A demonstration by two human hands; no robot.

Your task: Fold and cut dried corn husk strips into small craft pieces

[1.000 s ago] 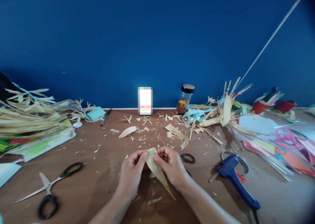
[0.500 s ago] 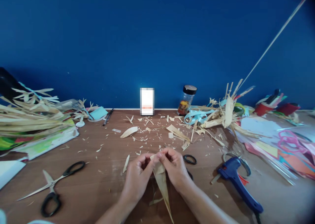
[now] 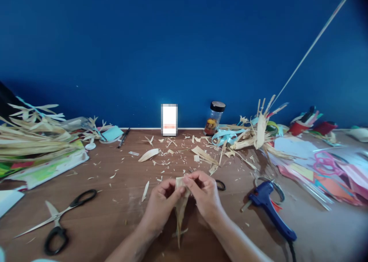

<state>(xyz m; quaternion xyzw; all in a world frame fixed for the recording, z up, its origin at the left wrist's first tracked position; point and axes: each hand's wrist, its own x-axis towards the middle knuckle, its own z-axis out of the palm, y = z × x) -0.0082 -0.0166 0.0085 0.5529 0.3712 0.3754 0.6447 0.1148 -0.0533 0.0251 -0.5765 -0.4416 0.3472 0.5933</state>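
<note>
A pale dried corn husk (image 3: 180,212) hangs between my hands over the near middle of the table, its upper end pinched and its narrow tip pointing down toward me. My left hand (image 3: 163,200) grips its left edge between thumb and fingers. On the opposite side, my right hand (image 3: 206,196) pinches the top edge, the fingertips of both hands close together. Just behind the right hand a black handle loop (image 3: 224,185) shows, the rest hidden. Small husk scraps (image 3: 149,155) lie scattered beyond my hands.
Open scissors (image 3: 59,216) lie at left, below a pile of dried husks (image 3: 25,147). To the right rests a blue glue gun (image 3: 271,208). A black-lidded jar (image 3: 214,118) and a bright blurred rectangle (image 3: 169,118) stand by the wall. Light-blue ribbon (image 3: 227,136) lies near the jar.
The husk has turned: its lower tip has swung left and now hangs nearly straight down. Both hands keep hold, the fingers slightly shifted. The whole view has moved slightly.
</note>
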